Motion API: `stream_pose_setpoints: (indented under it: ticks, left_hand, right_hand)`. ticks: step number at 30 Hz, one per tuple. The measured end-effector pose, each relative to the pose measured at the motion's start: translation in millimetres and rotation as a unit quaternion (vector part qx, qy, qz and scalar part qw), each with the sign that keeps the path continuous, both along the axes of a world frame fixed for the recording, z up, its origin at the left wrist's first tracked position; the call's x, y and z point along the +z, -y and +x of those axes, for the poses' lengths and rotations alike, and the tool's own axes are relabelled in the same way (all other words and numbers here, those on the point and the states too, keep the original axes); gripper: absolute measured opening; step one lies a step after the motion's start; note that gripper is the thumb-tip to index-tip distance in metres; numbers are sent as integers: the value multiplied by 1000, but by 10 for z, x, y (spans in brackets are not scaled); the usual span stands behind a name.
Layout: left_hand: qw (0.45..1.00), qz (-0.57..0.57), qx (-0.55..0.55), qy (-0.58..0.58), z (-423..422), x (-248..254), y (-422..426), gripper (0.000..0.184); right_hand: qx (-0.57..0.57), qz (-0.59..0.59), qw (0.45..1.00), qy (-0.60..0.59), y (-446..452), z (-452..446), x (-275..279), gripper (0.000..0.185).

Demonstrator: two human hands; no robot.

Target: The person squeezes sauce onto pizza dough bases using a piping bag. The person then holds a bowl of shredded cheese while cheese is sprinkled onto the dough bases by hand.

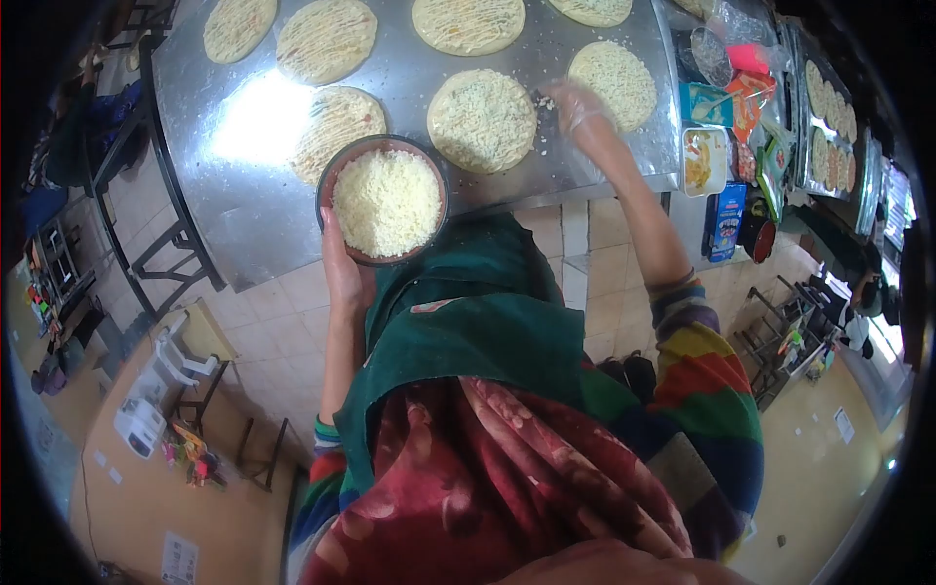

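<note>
My left hand (341, 258) grips the side of a round, dark-rimmed bowl (326, 185), held level at the table's front edge. Grated white cheese (385, 203) fills the bowl. My right hand (583, 115), in a clear plastic glove, is low over the metal table, its fingers drawn together. Cheese crumbs show at its fingertips; how much it pinches is hidden. To its left lies a pizza base (482, 121) covered with grated cheese, and to its right another cheese-covered base (612, 86). The bowl partly hides a base with drizzled sauce (341, 127).
More topped bases, such as one with sauce stripes (327, 39), lie farther back on the metal table (244, 224). Right of it stand a tub with yellow pieces (700, 161), a blue box (724, 222) and several packets. Trays of small rounds (829, 112) are at far right.
</note>
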State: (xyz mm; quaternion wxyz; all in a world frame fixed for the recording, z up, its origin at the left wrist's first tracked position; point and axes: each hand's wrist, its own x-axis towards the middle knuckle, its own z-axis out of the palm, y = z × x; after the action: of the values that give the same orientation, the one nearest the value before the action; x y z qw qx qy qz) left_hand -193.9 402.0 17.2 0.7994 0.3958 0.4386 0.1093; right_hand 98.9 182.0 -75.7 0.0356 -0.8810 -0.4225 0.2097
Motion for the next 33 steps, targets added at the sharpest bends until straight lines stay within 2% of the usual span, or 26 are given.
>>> stream_pose_setpoints:
  ticks: [2, 5, 8, 11, 14, 18, 21, 22, 25, 28, 31, 33]
  left_hand:
    - [1000, 11, -9, -6, -19, -4, 7, 64]
    - [1000, 7, -16, -8, -35, 30, 19, 63]
    - [1000, -7, -9, 0, -98, 36, 27, 60]
    - [999, -34, 15, 7, -195, 40, 25, 54]
    - [999, -32, 17, 14, -292, -28, 9, 54]
    - [999, -36, 14, 14, -348, -34, 11, 55]
    - [1000, -29, 7, 4, -340, 13, 18, 55]
    - [1000, -24, 7, 2, -325, 38, 17, 55]
    - [999, -42, 8, 3, -354, 92, 14, 54]
    - [999, -34, 8, 11, -391, 50, 24, 55]
    - [1000, -25, -3, 18, -443, -15, 1, 55]
    - [999, -31, -1, 10, -437, 18, 6, 56]
  right_hand:
    - [-51, 18, 998, -28, -134, 150, 112, 48]
    - [23, 94, 995, 15, -368, 226, -43, 49]
    - [47, 111, 986, 116, -259, 117, -238, 49]
    - [75, 135, 987, 53, 117, 16, -260, 46]
    - [91, 12, 996, 3, 176, -57, 158, 42]
    - [18, 76, 994, 81, 33, 261, 178, 37]
    - [-4, -17, 992, 122, -93, 374, 52, 37]
    - [28, 20, 986, 162, -54, 373, -38, 36]
    - [49, -32, 984, 167, 4, 118, 158, 34]
    - [41, -33, 985, 167, 136, -157, 138, 31]
    - [-3, 83, 984, 157, 232, -451, 222, 28]
    - [-69, 90, 990, 80, 248, -467, 220, 34]
